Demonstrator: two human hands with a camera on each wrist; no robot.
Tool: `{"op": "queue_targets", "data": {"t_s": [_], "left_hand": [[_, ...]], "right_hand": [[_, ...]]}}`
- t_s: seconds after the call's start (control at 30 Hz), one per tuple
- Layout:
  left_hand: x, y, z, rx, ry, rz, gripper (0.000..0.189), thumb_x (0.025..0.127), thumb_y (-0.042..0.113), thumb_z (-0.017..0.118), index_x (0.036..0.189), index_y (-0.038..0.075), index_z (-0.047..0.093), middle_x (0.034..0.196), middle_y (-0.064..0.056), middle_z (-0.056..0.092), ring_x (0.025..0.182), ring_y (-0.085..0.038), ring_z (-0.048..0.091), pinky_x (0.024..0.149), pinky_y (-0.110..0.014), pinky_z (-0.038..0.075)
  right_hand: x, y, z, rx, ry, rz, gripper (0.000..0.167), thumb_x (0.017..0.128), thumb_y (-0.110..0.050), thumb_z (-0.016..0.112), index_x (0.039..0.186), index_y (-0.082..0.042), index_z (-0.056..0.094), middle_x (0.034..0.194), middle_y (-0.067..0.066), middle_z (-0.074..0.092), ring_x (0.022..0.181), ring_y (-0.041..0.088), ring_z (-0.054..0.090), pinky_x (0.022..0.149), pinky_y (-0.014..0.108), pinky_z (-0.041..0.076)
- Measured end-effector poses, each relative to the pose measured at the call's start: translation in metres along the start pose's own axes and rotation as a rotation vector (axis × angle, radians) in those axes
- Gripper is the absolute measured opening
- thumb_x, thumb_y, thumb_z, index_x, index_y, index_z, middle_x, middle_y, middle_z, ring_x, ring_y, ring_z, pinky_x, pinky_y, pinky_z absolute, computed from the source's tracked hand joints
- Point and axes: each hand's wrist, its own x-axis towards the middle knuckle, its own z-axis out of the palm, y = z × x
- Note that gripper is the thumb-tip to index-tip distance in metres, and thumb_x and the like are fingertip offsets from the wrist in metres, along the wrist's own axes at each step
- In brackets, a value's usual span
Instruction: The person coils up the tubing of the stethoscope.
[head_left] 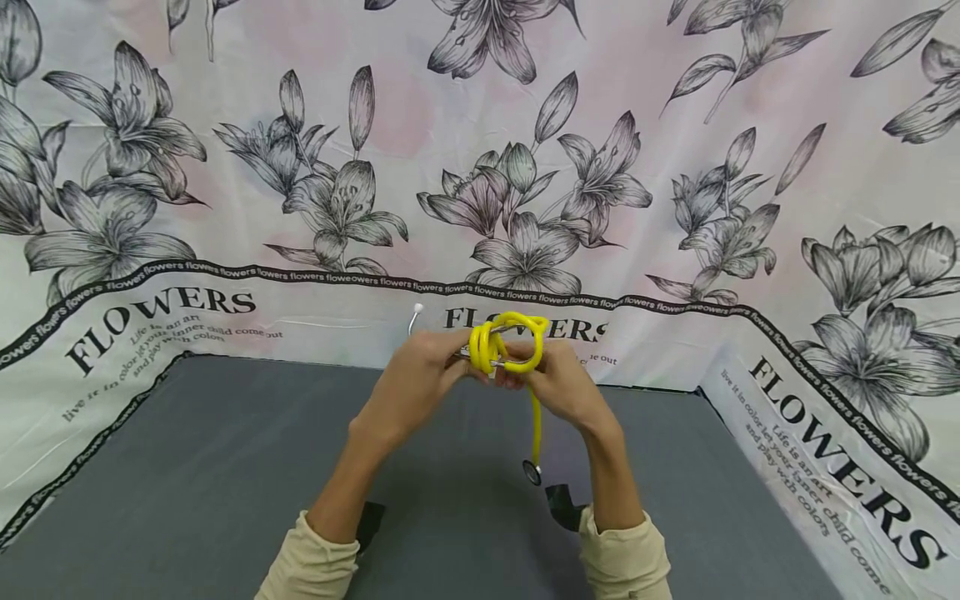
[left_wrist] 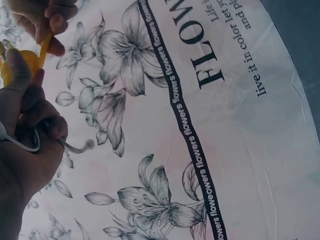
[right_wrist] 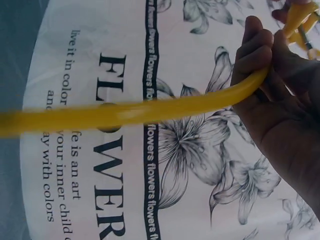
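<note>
A stethoscope with yellow tubing (head_left: pixel 486 348) is held up in front of me, its tube wound in several loops around the metal ear tubes. My left hand (head_left: pixel 420 379) grips the wound part and the metal tubes; a white eartip (head_left: pixel 417 308) pokes out beyond it. In the left wrist view, the bent metal ear tubes (left_wrist: pixel 75 147) pass through the curled fingers. My right hand (head_left: pixel 562 383) holds the yellow tube on the other side. From it the tube (right_wrist: pixel 165 110) hangs down to the round chestpiece (head_left: pixel 532 472), which dangles above the table.
A dark grey table top (head_left: pixel 225 467) lies below the hands. Behind and at the sides stands a white cloth (head_left: pixel 420 275) printed with lilies and lettering. Dark straps (head_left: pixel 564 507) show near both wrists, by the cream sleeves (head_left: pixel 626 554).
</note>
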Motion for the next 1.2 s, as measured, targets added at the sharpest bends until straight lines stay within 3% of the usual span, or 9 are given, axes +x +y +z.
{"op": "queue_targets", "data": {"t_s": [0.17, 0.23, 0.43, 0.57, 0.7, 0.8, 0.97, 1.07, 1.2], "left_hand": [[0.000, -0.002, -0.003, 0.083, 0.060, -0.079, 0.017, 0.094, 0.021, 0.076, 0.108, 0.012, 0.075, 0.095, -0.001, 0.081, 0.074, -0.010, 0.070, 0.070, -0.027, 0.057], [-0.001, -0.004, -0.004, 0.126, 0.091, -0.096, 0.018, 0.093, 0.023, 0.077, 0.107, 0.012, 0.075, 0.094, -0.001, 0.081, 0.071, -0.009, 0.068, 0.068, -0.027, 0.056], [0.000, -0.008, -0.006, 0.209, 0.183, -0.136, 0.019, 0.089, 0.027, 0.079, 0.102, 0.014, 0.075, 0.087, 0.000, 0.080, 0.061, -0.012, 0.053, 0.064, -0.028, 0.047], [0.000, -0.012, -0.004, 0.265, 0.198, -0.170, 0.018, 0.087, 0.027, 0.080, 0.099, 0.014, 0.075, 0.082, -0.001, 0.078, 0.061, -0.016, 0.048, 0.068, -0.029, 0.040], [-0.001, -0.013, -0.001, 0.294, 0.174, -0.202, 0.018, 0.086, 0.025, 0.082, 0.096, 0.013, 0.075, 0.076, -0.001, 0.074, 0.058, -0.015, 0.044, 0.061, -0.026, 0.039], [-0.001, -0.009, 0.000, 0.333, 0.141, -0.199, 0.021, 0.082, 0.025, 0.084, 0.095, 0.011, 0.076, 0.076, -0.002, 0.076, 0.057, -0.013, 0.049, 0.056, -0.026, 0.043], [-0.002, 0.001, 0.007, 0.430, 0.051, -0.149, 0.029, 0.077, 0.029, 0.086, 0.097, 0.010, 0.077, 0.084, -0.005, 0.081, 0.062, -0.013, 0.066, 0.061, -0.028, 0.056], [-0.003, 0.005, 0.011, 0.422, -0.033, -0.133, 0.030, 0.077, 0.031, 0.085, 0.095, 0.009, 0.075, 0.083, -0.005, 0.080, 0.063, -0.014, 0.066, 0.063, -0.028, 0.056], [-0.004, 0.007, 0.013, 0.353, -0.129, -0.145, 0.026, 0.079, 0.029, 0.085, 0.094, 0.010, 0.074, 0.084, -0.003, 0.078, 0.064, -0.012, 0.060, 0.063, -0.025, 0.051]], "right_hand": [[-0.001, -0.011, 0.004, -0.039, -0.068, 0.011, 0.018, 0.102, 0.000, 0.062, 0.114, 0.006, 0.074, 0.089, 0.015, 0.078, 0.080, 0.015, 0.074, 0.075, 0.026, 0.062], [-0.003, -0.015, 0.003, -0.053, -0.090, -0.017, 0.015, 0.101, -0.002, 0.064, 0.110, 0.005, 0.074, 0.087, 0.013, 0.078, 0.079, 0.015, 0.074, 0.075, 0.026, 0.062], [-0.006, -0.032, 0.004, -0.117, -0.132, -0.094, 0.019, 0.102, -0.005, 0.065, 0.118, 0.002, 0.073, 0.085, 0.009, 0.076, 0.076, 0.009, 0.070, 0.073, 0.025, 0.061], [-0.009, -0.044, 0.007, -0.189, -0.183, -0.102, 0.011, 0.101, -0.006, 0.066, 0.108, -0.001, 0.072, 0.084, 0.007, 0.075, 0.074, 0.005, 0.066, 0.069, 0.022, 0.058], [-0.013, -0.055, 0.008, -0.301, -0.199, -0.134, 0.003, 0.099, -0.004, 0.068, 0.102, -0.004, 0.068, 0.083, 0.004, 0.071, 0.070, 0.003, 0.059, 0.065, 0.020, 0.053], [-0.018, -0.060, 0.009, -0.481, -0.121, -0.223, 0.009, 0.095, 0.000, 0.072, 0.103, -0.005, 0.070, 0.085, 0.002, 0.071, 0.074, 0.008, 0.061, 0.068, 0.023, 0.054], [-0.022, -0.061, 0.007, -0.771, 0.115, -0.335, 0.020, 0.084, 0.003, 0.083, 0.101, -0.006, 0.077, 0.095, 0.003, 0.079, 0.089, 0.019, 0.071, 0.080, 0.032, 0.059], [-0.020, -0.058, 0.006, -0.850, 0.212, -0.346, 0.027, 0.077, 0.005, 0.087, 0.099, -0.007, 0.079, 0.095, 0.003, 0.080, 0.088, 0.022, 0.071, 0.081, 0.035, 0.056], [-0.018, -0.050, 0.004, -0.870, 0.283, -0.340, 0.030, 0.075, 0.007, 0.089, 0.097, -0.009, 0.078, 0.092, 0.003, 0.078, 0.088, 0.023, 0.067, 0.082, 0.038, 0.052]]}}
